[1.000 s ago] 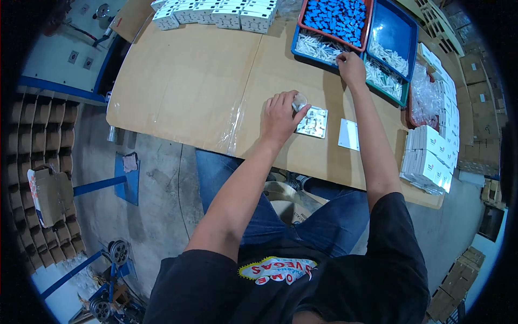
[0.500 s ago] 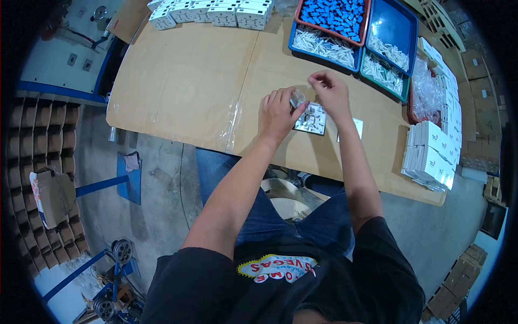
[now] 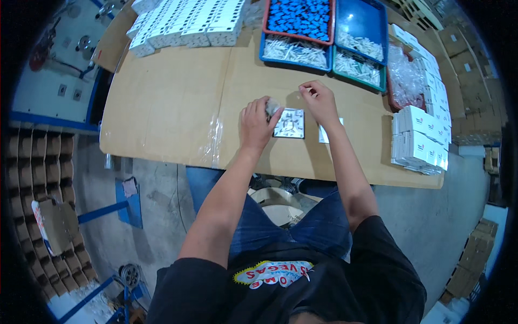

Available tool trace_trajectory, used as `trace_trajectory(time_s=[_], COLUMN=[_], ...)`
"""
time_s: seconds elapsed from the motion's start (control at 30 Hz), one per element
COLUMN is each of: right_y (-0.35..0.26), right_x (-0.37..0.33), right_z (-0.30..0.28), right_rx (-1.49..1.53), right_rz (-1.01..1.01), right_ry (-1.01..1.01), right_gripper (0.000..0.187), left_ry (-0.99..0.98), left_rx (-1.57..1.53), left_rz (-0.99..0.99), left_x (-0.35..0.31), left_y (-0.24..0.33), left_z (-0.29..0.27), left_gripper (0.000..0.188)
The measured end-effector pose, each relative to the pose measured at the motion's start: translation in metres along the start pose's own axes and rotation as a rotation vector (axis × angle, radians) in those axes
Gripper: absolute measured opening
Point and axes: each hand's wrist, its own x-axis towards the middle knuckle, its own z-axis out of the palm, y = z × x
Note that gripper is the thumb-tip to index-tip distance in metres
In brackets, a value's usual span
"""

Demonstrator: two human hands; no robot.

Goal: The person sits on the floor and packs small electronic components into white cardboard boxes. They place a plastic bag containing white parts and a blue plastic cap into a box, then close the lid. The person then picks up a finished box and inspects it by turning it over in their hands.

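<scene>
My right hand (image 3: 319, 102) has come away from the blue tray (image 3: 294, 66) of white pieces (image 3: 294, 49), where it reached 1 second ago, so that reach looks finished. Its fingertips are drawn near together; I cannot tell if they grasp anything. My left hand (image 3: 256, 125) curls around a clear plastic thing (image 3: 272, 106). The patterned white square (image 3: 290, 123) lies on the worktop (image 3: 172, 102), between my 2 hands.

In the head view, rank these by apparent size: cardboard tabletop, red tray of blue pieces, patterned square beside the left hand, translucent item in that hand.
Cardboard tabletop
Red tray of blue pieces
Patterned square
Translucent item, partly covered by the left hand; ranked by visible part only
</scene>
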Motion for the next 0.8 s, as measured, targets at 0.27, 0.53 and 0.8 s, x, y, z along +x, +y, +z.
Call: trace_trajectory(time_s=[0.27, 0.53, 0.8], right_y=[0.098, 0.08, 0.084], right_x=[0.07, 0.109, 0.084], right_z=[-0.1, -0.104, -0.13], right_rx=[-0.486, -0.694, -0.361], right_rz=[0.227, 0.498, 0.22], right_ry=[0.282, 0.098, 0.257], right_gripper=[0.023, 0.018, 0.026], left_ry=[-0.026, -0.019, 0.025], left_rx=[0.005, 0.02, -0.019], left_rz=[-0.007, -0.02, -0.027], left_x=[0.002, 0.002, -0.003], left_y=[0.009, 0.008, 0.008], left_z=[-0.002, -0.004, 0.004], left_gripper=[0.047, 0.046, 0.047])
